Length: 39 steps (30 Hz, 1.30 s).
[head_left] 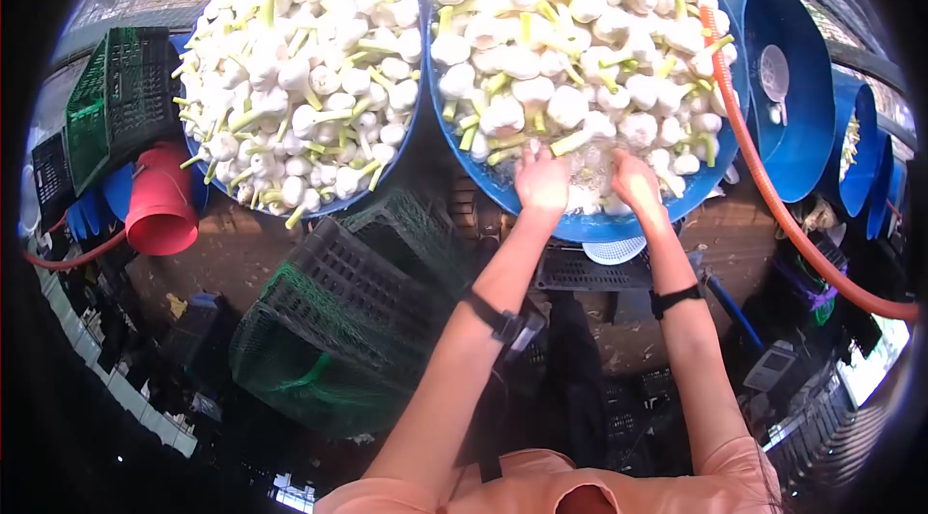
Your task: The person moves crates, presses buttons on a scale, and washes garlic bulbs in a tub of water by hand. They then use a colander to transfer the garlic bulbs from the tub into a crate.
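White garlic bulbs (pixel 570 108) with short green stems are heaped in a blue tub (pixel 570 226) in front of me. My left hand (pixel 541 177) reaches over the tub's near rim, its fingers stretched out and slightly apart against the bulbs. To its right, my right hand (pixel 635 180) dips into a patch of bubbling water (pixel 590 169) among the garlic. The water and bulbs hide its fingertips, so I cannot see whether it grips a bulb.
A second blue tub (pixel 418 127) of garlic bulbs (pixel 300 79) stands at left. An orange hose (pixel 773 195) curves down the right side. Tilted blue tubs (pixel 788 127) stand beyond it. A dark crate (pixel 338 287) with green netting, a red bucket (pixel 162 200) and a green crate (pixel 116 93) are at left.
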{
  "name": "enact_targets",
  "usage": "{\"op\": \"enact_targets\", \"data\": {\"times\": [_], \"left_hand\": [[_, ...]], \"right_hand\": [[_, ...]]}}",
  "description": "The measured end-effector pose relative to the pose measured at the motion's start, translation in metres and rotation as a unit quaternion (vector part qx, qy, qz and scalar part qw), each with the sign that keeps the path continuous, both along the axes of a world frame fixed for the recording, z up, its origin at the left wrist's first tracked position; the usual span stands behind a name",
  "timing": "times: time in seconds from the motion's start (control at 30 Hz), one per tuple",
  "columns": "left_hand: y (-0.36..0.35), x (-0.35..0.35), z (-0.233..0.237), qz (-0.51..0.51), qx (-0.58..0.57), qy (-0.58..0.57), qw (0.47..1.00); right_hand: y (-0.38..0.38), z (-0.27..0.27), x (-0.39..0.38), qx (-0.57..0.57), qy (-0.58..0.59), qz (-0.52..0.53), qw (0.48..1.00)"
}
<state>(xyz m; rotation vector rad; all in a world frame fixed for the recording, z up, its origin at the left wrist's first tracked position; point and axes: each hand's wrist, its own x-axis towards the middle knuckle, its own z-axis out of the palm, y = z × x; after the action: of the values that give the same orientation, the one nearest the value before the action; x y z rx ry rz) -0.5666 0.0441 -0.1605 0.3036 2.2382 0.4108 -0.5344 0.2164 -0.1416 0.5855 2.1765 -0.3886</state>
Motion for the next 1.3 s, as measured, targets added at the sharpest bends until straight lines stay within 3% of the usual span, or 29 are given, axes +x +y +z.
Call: {"op": "enact_targets", "data": {"times": [0.03,0.07,0.1,0.17,0.23,0.37,0.43,0.47,0.5,0.57,0.6,0.67,0.7,0.73,0.77,0.87,0.9,0.93,0.97,1.0,1.03,1.07,1.1,1.13,1.17,1.23,1.27,1.3], "left_hand": [[-0.006,-0.01,0.016,0.008,0.03,-0.039,0.999],[-0.016,-0.015,0.034,0.056,0.09,0.0,0.994],[-0.026,-0.015,0.052,0.105,0.146,0.034,0.983],[-0.032,-0.032,0.078,0.048,0.039,0.326,0.943],[-0.036,-0.04,0.052,0.037,-0.022,0.29,0.956],[-0.041,-0.045,0.001,0.014,0.011,0.283,0.959],[-0.033,-0.048,-0.018,0.025,0.015,0.117,0.993],[-0.028,-0.049,-0.01,0.023,-0.001,0.134,0.991],[-0.027,-0.046,-0.006,0.023,0.011,0.135,0.991],[-0.032,-0.049,-0.006,-0.035,0.006,0.036,0.999],[-0.039,-0.046,-0.001,-0.039,0.031,0.012,0.999],[-0.05,-0.015,0.016,-0.037,0.033,0.063,0.997],[-0.055,-0.008,0.021,-0.033,0.03,0.125,0.991],[-0.054,-0.01,0.03,-0.061,0.016,0.08,0.995],[-0.052,-0.004,0.024,-0.089,-0.016,0.111,0.99],[-0.043,0.007,0.0,-0.078,-0.042,0.086,0.992],[-0.039,0.006,-0.003,-0.083,-0.054,0.059,0.993],[-0.04,0.006,-0.001,-0.048,-0.046,0.116,0.991],[-0.044,0.002,-0.005,-0.06,-0.01,0.029,0.998],[-0.048,-0.001,0.004,-0.028,0.035,0.056,0.997],[-0.053,-0.002,0.016,0.002,0.083,0.081,0.993],[-0.058,-0.006,0.041,0.031,0.112,0.078,0.99],[-0.064,-0.008,0.067,0.061,0.14,0.074,0.986],[-0.068,-0.003,0.083,0.119,0.172,0.071,0.975],[-0.074,0.003,0.1,0.161,0.201,0.098,0.961],[-0.083,0.01,0.132,0.24,0.233,0.079,0.939],[-0.088,0.01,0.152,0.269,0.244,0.076,0.929],[-0.095,0.009,0.173,0.297,0.256,0.07,0.917]], "right_hand": [[-0.007,0.038,-0.007,-0.047,0.02,-0.099,0.994],[-0.012,0.038,0.01,-0.019,0.225,-0.08,0.971],[-0.023,0.06,0.001,0.045,0.308,0.011,0.95],[-0.039,0.06,-0.024,0.022,0.357,0.031,0.933],[-0.059,0.039,-0.046,0.09,0.266,0.115,0.953],[-0.064,-0.026,-0.054,0.212,0.26,0.191,0.922],[-0.046,-0.06,-0.051,0.177,0.252,0.219,0.926],[-0.042,-0.069,-0.055,0.139,0.108,0.2,0.964],[-0.04,-0.061,-0.065,0.15,0.107,0.2,0.962],[-0.045,-0.04,-0.092,-0.005,-0.176,0.153,0.972],[-0.051,-0.02,-0.081,0.002,-0.179,0.154,0.972],[-0.08,0.023,-0.023,0.09,0.135,0.108,0.981],[-0.086,0.022,-0.003,0.091,0.135,0.109,0.981],[-0.085,0.008,0.018,0.093,0.203,0.094,0.97],[-0.082,-0.004,0.028,0.093,0.269,0.079,0.955],[-0.08,-0.014,0.007,0.157,0.098,0.135,0.973],[-0.08,-0.018,-0.009,0.147,-0.03,0.107,0.983],[-0.068,-0.043,-0.001,0.172,0.028,0.143,0.974],[-0.058,-0.068,0.006,0.173,0.06,0.159,0.97],[-0.035,-0.107,0.009,0.167,0.041,0.161,0.972],[-0.027,-0.088,0.0,0.139,0.051,0.346,0.927],[-0.021,-0.067,-0.014,0.043,-0.01,0.199,0.979],[-0.018,-0.048,-0.021,-0.055,-0.078,0.045,0.994],[-0.008,-0.031,-0.011,-0.136,0.013,-0.007,0.991],[-0.001,-0.013,0.0,-0.215,0.103,-0.062,0.969],[-0.017,0.062,-0.008,-0.252,0.113,-0.343,0.898],[-0.006,0.063,0.002,-0.088,0.154,-0.169,0.97],[0.008,0.062,0.015,0.082,0.187,0.017,0.979]]}}
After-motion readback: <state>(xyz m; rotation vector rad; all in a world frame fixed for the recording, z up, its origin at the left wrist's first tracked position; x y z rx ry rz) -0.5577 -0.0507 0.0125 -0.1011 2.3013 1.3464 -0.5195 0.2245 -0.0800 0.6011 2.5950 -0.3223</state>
